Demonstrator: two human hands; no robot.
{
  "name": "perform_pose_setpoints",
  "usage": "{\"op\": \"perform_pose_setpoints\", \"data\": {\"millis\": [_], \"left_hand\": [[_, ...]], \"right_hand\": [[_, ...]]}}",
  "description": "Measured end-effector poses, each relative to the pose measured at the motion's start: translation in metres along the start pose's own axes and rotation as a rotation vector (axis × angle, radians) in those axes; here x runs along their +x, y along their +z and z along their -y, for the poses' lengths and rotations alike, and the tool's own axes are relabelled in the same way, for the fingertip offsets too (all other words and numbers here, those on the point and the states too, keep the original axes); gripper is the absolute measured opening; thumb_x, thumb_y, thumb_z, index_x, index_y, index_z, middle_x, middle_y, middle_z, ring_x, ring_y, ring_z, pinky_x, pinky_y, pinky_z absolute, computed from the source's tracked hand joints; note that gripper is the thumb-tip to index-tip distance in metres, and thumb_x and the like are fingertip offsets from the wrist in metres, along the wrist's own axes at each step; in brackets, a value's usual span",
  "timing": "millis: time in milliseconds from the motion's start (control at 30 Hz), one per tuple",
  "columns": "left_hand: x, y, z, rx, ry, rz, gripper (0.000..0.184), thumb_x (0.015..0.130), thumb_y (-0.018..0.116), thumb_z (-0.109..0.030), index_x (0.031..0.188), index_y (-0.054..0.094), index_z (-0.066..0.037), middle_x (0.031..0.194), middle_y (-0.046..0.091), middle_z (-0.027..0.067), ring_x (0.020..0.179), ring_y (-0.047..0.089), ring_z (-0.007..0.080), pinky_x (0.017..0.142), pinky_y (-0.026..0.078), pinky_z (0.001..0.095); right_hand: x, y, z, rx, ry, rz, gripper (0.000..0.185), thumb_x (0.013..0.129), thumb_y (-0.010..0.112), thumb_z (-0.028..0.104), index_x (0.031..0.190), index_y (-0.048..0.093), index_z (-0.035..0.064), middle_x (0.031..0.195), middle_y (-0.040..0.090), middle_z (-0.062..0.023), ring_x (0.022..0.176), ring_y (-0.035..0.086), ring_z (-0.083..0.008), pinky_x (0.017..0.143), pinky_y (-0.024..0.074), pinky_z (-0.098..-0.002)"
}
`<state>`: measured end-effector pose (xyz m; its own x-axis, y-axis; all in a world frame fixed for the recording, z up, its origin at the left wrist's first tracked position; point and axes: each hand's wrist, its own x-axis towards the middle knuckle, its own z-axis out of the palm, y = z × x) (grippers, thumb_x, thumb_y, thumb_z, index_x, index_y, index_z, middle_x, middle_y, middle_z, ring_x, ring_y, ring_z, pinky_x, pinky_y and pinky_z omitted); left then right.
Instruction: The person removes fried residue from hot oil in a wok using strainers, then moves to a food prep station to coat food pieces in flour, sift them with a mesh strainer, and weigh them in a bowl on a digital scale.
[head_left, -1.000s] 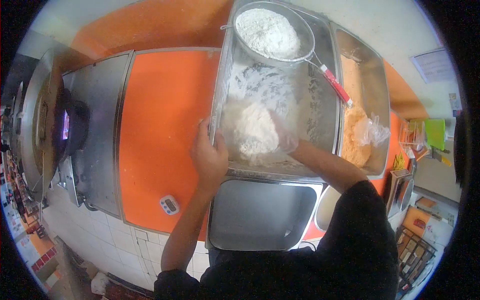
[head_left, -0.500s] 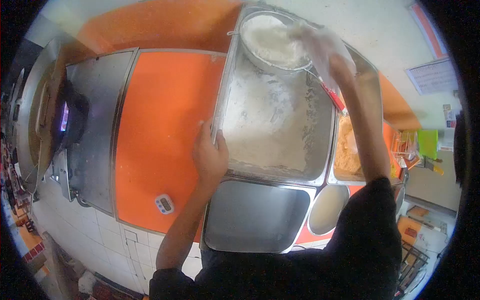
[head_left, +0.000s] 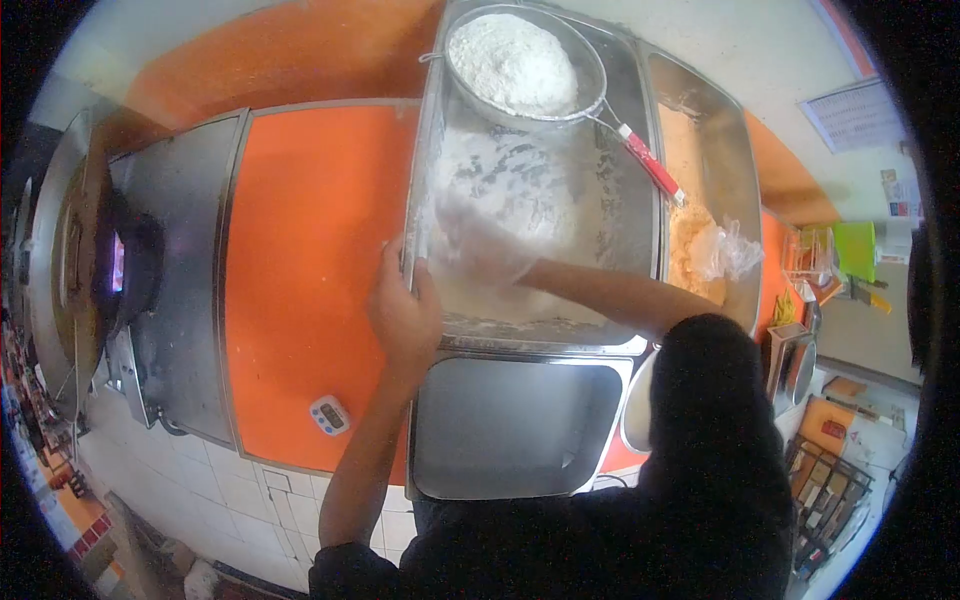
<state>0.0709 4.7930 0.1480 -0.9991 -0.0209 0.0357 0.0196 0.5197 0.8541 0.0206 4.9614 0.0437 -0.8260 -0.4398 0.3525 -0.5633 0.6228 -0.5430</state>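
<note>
A large metal tray (head_left: 630, 230) has white flour (head_left: 510, 175) spread over its bottom. My left hand (head_left: 405, 315) is closed around the tray's left wall, thumb on the inner side. Low over the floured bottom is my right hand (head_left: 485, 245), in what looks like a thin clear plastic glove. Motion smears its fingers, so I cannot tell what they hold, if anything. At the tray's far end rests a round mesh strainer (head_left: 603, 85) with a heap of white flour (head_left: 515, 65) in it. Its red handle (head_left: 652, 165) reaches over the right wall.
A narrower metal tray (head_left: 735, 130) at the right holds orange-brown crumbs (head_left: 685, 240) and a crumpled clear plastic bag (head_left: 727, 250). Nearer me is a metal basin (head_left: 515, 425). On the orange counter (head_left: 310, 260) lies a small timer (head_left: 328, 414). A large wok (head_left: 65, 240) stands far left.
My right hand has come from the strainer down to the near left part of the tray, uncovering the flour heap. My left hand stays on the tray's wall. The view has shifted slightly.
</note>
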Motion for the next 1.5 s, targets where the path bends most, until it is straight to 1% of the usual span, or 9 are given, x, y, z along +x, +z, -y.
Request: {"op": "perform_pose_setpoints", "data": {"millis": [167, 300, 400, 567, 700, 867, 1233, 1433, 1500], "left_hand": [[0.002, 0.003, 0.003, 0.000, 0.045, -0.033, 0.029, 0.084, 0.050, -0.009, 0.112, 0.052, -0.001, 0.100, 0.059, 0.0234, 0.093, 0.057, 0.0396, 0.078, 0.044, 0.0437], [-0.001, 0.001, -0.002, 0.017, 0.008, -0.026, 0.028, 0.084, 0.050, -0.008, 0.112, 0.052, -0.001, 0.101, 0.058, 0.0235, 0.094, 0.057, 0.0393, 0.078, 0.044, 0.0434], [-0.001, 0.001, 0.000, -0.015, 0.032, -0.018, 0.029, 0.085, 0.050, -0.008, 0.113, 0.052, -0.001, 0.103, 0.058, 0.0227, 0.095, 0.057, 0.0386, 0.080, 0.044, 0.0426], [-0.001, 0.006, 0.006, 0.003, 0.037, -0.036, 0.031, 0.084, 0.051, -0.007, 0.114, 0.051, 0.001, 0.104, 0.059, 0.0213, 0.098, 0.056, 0.0368, 0.082, 0.044, 0.0415], [-0.001, 0.003, 0.004, 0.027, 0.000, -0.023, 0.031, 0.084, 0.051, -0.007, 0.114, 0.051, 0.001, 0.105, 0.058, 0.0221, 0.098, 0.056, 0.0371, 0.083, 0.043, 0.0416], [-0.001, 0.004, 0.003, 0.007, 0.030, -0.033, 0.030, 0.084, 0.051, -0.007, 0.113, 0.051, 0.000, 0.102, 0.059, 0.0225, 0.094, 0.058, 0.0387, 0.080, 0.044, 0.0432], [0.000, 0.000, 0.002, 0.061, -0.001, -0.006, 0.029, 0.085, 0.050, -0.011, 0.113, 0.052, -0.002, 0.099, 0.061, 0.0212, 0.091, 0.059, 0.0371, 0.078, 0.045, 0.0425], [0.000, 0.004, 0.009, 0.066, 0.011, -0.020, 0.032, 0.085, 0.051, -0.011, 0.114, 0.050, 0.000, 0.103, 0.059, 0.0226, 0.095, 0.057, 0.0393, 0.080, 0.044, 0.0432], [0.000, 0.002, 0.004, 0.036, 0.020, -0.015, 0.032, 0.084, 0.051, -0.011, 0.115, 0.050, 0.001, 0.103, 0.058, 0.0233, 0.095, 0.057, 0.0394, 0.081, 0.044, 0.0434]], "right_hand": [[-0.064, -0.069, 0.023, 0.479, 0.338, 0.568, 0.036, 0.088, 0.051, 0.023, 0.114, 0.051, -0.0011, 0.113, 0.053, -0.0176, 0.108, 0.049, -0.0273, 0.096, 0.0353, -0.0401], [-0.143, -0.046, -0.105, 1.380, 0.855, 0.109, 0.041, 0.090, 0.052, 0.024, 0.123, 0.048, 0.0011, 0.121, 0.052, -0.0099, 0.114, 0.048, -0.0219, 0.100, 0.0345, -0.0353], [-0.174, -0.001, -0.111, 1.409, 0.939, 0.102, 0.037, 0.092, 0.049, 0.023, 0.122, 0.049, 0.0012, 0.123, 0.051, -0.0102, 0.115, 0.046, -0.0214, 0.101, 0.0336, -0.0349], [-0.039, -0.091, 0.053, 0.474, 0.778, 0.544, 0.045, 0.087, 0.056, 0.030, 0.123, 0.050, 0.0035, 0.127, 0.049, -0.0125, 0.114, 0.048, -0.0240, 0.098, 0.0358, -0.0333], [-0.120, -0.077, -0.047, 0.198, 0.259, 0.614, 0.046, 0.090, 0.045, 0.035, 0.122, 0.050, 0.0033, 0.128, 0.048, -0.0146, 0.115, 0.047, -0.0231, 0.099, 0.0344, -0.0327], [-0.089, -0.108, 0.038, -0.256, 0.630, 1.248, 0.035, 0.085, 0.046, 0.018, 0.116, 0.054, 0.0037, 0.124, 0.050, -0.0148, 0.110, 0.049, -0.0194, 0.094, 0.0378, -0.0300], [-0.002, -0.074, 0.016, 0.142, 0.563, 0.407, 0.024, 0.088, 0.052, 0.021, 0.109, 0.062, 0.0118, 0.082, 0.066, -0.0072, 0.079, 0.060, -0.0205, 0.076, 0.0476, -0.0303], [-0.021, 0.016, -0.011, 0.980, 0.476, 0.077, 0.029, 0.090, 0.048, 0.020, 0.113, 0.056, 0.0037, 0.102, 0.062, -0.0083, 0.086, 0.060, -0.0183, 0.079, 0.0495, -0.0314], [-0.032, 0.023, 0.003, 0.450, 0.251, 0.144, 0.029, 0.090, 0.048, 0.017, 0.114, 0.055, 0.0024, 0.108, 0.060, -0.0084, 0.088, 0.060, -0.0180, 0.080, 0.0498, -0.0315]]}}
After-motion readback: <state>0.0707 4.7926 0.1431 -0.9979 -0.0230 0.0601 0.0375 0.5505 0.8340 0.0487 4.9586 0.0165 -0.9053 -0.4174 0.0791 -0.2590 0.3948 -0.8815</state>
